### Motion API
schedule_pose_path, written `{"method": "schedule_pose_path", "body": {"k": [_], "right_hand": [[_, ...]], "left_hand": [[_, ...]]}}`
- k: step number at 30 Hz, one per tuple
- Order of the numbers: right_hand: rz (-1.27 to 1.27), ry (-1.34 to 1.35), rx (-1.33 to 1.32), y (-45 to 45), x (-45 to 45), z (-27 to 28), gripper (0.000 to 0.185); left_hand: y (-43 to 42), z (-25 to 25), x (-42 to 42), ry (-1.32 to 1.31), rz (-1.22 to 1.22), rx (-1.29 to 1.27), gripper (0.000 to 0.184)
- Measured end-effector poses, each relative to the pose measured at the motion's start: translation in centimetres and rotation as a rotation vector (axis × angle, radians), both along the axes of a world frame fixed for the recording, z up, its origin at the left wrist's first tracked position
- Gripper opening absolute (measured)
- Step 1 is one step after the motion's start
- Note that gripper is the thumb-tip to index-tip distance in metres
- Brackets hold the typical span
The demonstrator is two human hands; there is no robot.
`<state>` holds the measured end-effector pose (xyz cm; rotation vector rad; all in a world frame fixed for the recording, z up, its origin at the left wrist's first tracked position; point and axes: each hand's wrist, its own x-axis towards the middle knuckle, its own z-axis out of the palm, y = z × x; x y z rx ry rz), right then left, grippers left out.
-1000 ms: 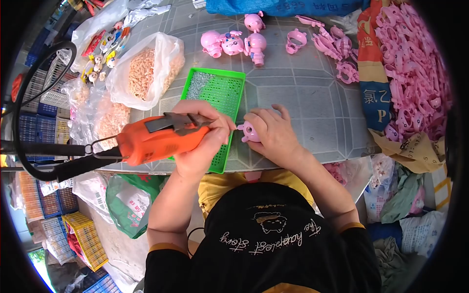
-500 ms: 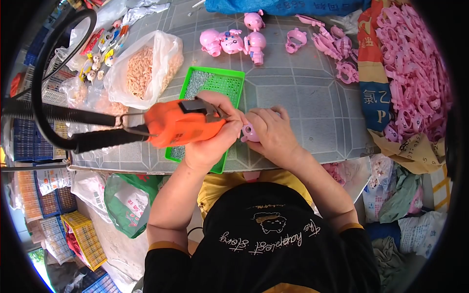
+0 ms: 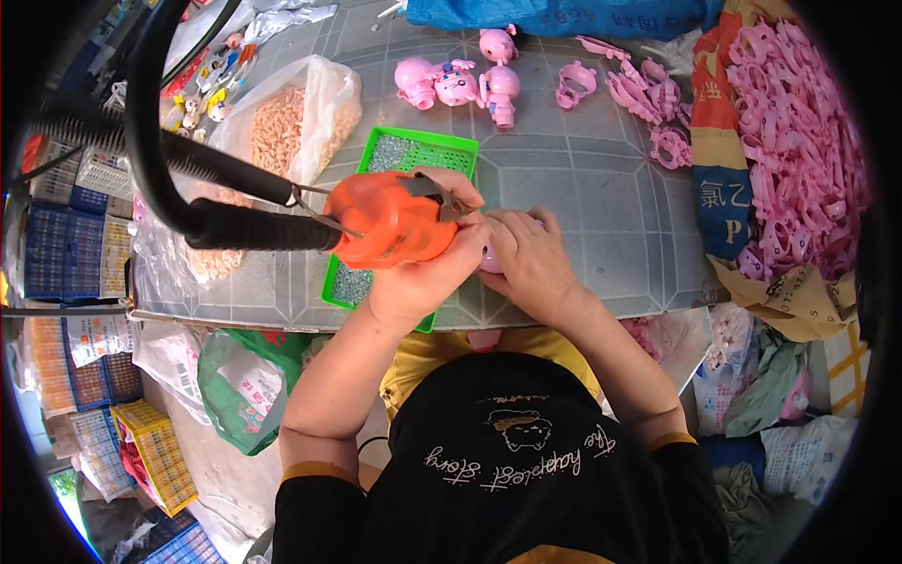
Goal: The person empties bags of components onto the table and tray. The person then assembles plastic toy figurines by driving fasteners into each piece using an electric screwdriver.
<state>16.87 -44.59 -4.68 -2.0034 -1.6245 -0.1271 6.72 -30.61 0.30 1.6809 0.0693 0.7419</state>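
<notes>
My left hand (image 3: 427,277) is wrapped round an orange power screwdriver (image 3: 387,221), whose front end points right, toward my right hand. My right hand (image 3: 534,261) is closed on a small pink toy part (image 3: 489,258) and holds it on the grey table. Both hands meet over the part, so the tool's tip and most of the part are hidden. Under the tool and my left hand lies a green tray (image 3: 445,141) with small silvery screws in it.
Pink toy figures (image 3: 457,83) and loose pink shells (image 3: 639,89) lie at the back. An open sack of pink parts (image 3: 799,141) is at the right, a bag of peach-coloured pieces (image 3: 277,127) at the left. A black cable (image 3: 150,122) hangs over the left side.
The orange screwdriver and my left hand have moved right and tipped more upright over the pink part. Its hole, visible before, is now covered. My right hand has stayed closed on the part.
</notes>
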Motion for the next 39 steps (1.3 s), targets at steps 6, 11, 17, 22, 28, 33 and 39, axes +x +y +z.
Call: {"method": "schedule_pose_path", "body": {"k": [6,11,17,22,28,33,39], "right_hand": [[-0.003,0.005,-0.016,0.0,0.0,0.0,0.052],[0.000,-0.012,-0.016,0.0,0.0,-0.3,0.058],[-0.018,-0.008,-0.035,-0.2,0.0,-0.1,0.062],[-0.063,0.239,0.021,-1.3,0.8,-0.6,0.062],[-0.105,0.313,0.071,-4.9,2.9,-0.9,0.056],[-0.291,0.200,-0.215,-13.0,3.9,3.0,0.049],[-0.560,0.309,-0.667,-25.1,2.6,9.0,0.060]], "left_hand": [[-0.1,0.1,0.2,-0.001,0.015,0.005,0.027],[-0.2,0.1,0.9,-0.021,-0.023,0.014,0.025],[-1.4,1.0,0.8,0.007,0.100,-0.368,0.028],[-0.4,2.0,-1.3,-0.301,0.060,-0.426,0.032],[-0.5,2.6,-2.8,-0.242,0.120,-0.418,0.030],[0.3,1.7,-3.7,-0.186,0.177,-0.355,0.030],[1.7,2.3,-5.4,-0.168,0.216,-0.347,0.029]]}}
